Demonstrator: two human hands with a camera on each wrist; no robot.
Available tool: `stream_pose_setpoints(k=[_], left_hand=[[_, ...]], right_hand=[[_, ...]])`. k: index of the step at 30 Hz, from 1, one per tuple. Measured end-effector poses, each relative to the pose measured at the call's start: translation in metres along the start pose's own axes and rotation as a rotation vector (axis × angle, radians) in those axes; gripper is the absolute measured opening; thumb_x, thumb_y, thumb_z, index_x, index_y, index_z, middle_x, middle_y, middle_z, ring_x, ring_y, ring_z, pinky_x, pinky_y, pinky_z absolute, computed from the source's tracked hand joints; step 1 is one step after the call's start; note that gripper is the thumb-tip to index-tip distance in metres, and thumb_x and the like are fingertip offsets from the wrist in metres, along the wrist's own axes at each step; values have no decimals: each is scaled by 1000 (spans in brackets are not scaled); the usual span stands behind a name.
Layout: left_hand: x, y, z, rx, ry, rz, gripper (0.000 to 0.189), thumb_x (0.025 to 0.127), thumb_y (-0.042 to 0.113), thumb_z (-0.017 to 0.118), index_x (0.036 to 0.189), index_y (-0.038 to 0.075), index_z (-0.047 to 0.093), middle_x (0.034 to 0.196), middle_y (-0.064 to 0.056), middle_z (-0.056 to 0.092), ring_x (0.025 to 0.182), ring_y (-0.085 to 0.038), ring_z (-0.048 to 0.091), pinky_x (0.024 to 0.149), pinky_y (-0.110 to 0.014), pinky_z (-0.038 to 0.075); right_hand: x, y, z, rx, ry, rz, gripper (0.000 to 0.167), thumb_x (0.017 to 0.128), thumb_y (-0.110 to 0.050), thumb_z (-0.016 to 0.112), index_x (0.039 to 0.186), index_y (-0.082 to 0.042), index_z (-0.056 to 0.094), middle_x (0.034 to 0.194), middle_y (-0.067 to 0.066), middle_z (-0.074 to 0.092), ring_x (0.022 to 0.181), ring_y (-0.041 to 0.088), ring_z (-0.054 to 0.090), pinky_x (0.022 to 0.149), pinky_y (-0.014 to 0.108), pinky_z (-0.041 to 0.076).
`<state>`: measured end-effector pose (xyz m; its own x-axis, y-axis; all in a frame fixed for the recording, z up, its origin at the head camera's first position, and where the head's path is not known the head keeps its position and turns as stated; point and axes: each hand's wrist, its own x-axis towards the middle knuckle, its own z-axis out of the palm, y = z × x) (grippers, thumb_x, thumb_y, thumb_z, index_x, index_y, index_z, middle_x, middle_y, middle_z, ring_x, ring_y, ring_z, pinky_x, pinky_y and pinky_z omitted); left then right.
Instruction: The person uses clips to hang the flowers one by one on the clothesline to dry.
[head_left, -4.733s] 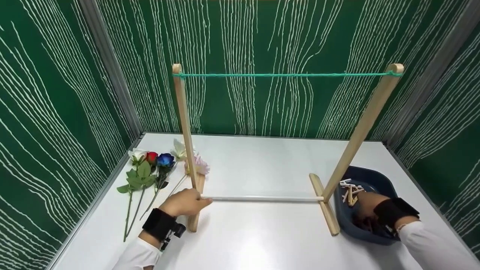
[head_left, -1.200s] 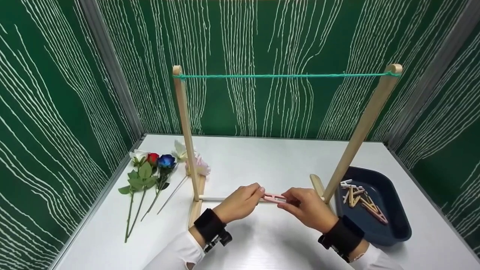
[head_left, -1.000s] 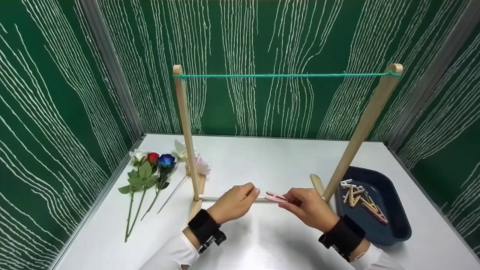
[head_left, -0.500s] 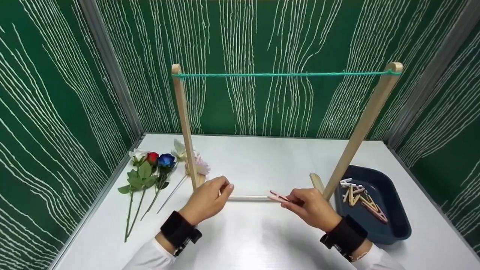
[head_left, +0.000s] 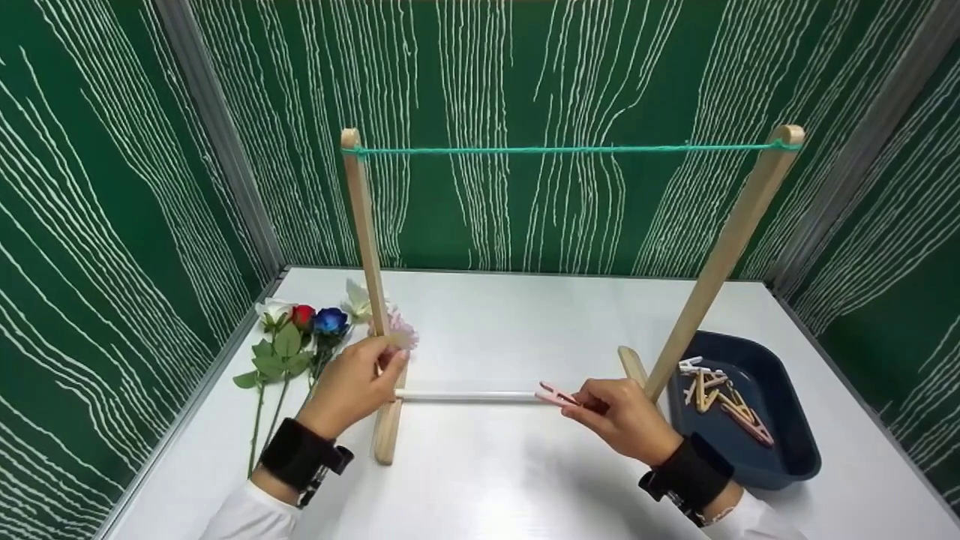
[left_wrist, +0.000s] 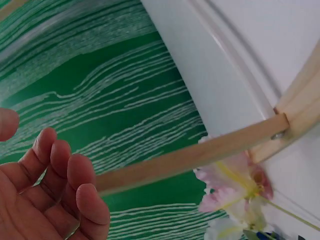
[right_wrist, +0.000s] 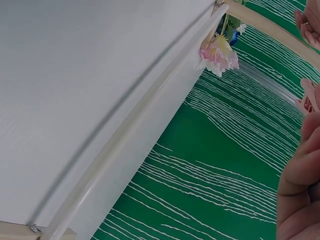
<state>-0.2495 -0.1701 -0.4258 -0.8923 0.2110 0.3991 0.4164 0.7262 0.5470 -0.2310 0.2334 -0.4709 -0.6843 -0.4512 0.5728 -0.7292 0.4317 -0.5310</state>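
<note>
My right hand (head_left: pixel 626 420) pinches a pink clothespin (head_left: pixel 555 394) by one end, its other end pointing left over the white rod (head_left: pixel 472 396). In the right wrist view, the clothespin (right_wrist: pixel 308 95) shows at the right edge beside the fingers. My left hand (head_left: pixel 352 386), loosely curled with nothing in it, is in front of the left wooden post (head_left: pixel 365 232). A pink flower (head_left: pixel 401 330) lies just beyond its fingertips. In the left wrist view, the bare fingers (left_wrist: pixel 80 172) overlap the post, and the pink flower (left_wrist: pixel 230 185) lies lower right.
A green cord (head_left: pixel 562 149) spans the tops of the left post and right post (head_left: pixel 724 270). White, red and blue roses (head_left: pixel 330 321) lie at the left with long stems. At the right, a dark blue basin (head_left: pixel 795 420) holds several clothespins (head_left: pixel 705 390).
My right hand took the pink clothespin from the basin, and both hands held it mid-table. My left hand then let go and moved left to the flowers; the right stayed.
</note>
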Motion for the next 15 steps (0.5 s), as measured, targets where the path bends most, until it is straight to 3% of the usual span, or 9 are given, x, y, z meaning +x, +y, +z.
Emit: stream_pose_setpoints(k=[5,9,15], left_hand=[[2,-20,-13,98,36,-37,23,104,16,63,80,15,62,78,-3,61,68,-19,53,63,-38,46],[8,-39,-17,159,40,-105,22,100,14,59,78,13,58,73,-5,58,65,-22,53,60,-40,43],[15,-67,-9,261,-48,-163,16,101,16,64,88,7,64,72,-8,60,61,-25,56,58,-44,46]], right_hand=[[0,-1,0,7,-8,24,17,94,-6,84,85,-16,73,71,-6,66,64,-5,50,51,15,44],[-1,-1,0,15,-4,19,18,94,-6,84,84,-16,73,71,-5,66,63,-5,50,51,15,43],[-2,-1,1,31,-10,25,18,94,-6,84,84,-16,73,71,-5,67,62,-6,50,50,14,43]])
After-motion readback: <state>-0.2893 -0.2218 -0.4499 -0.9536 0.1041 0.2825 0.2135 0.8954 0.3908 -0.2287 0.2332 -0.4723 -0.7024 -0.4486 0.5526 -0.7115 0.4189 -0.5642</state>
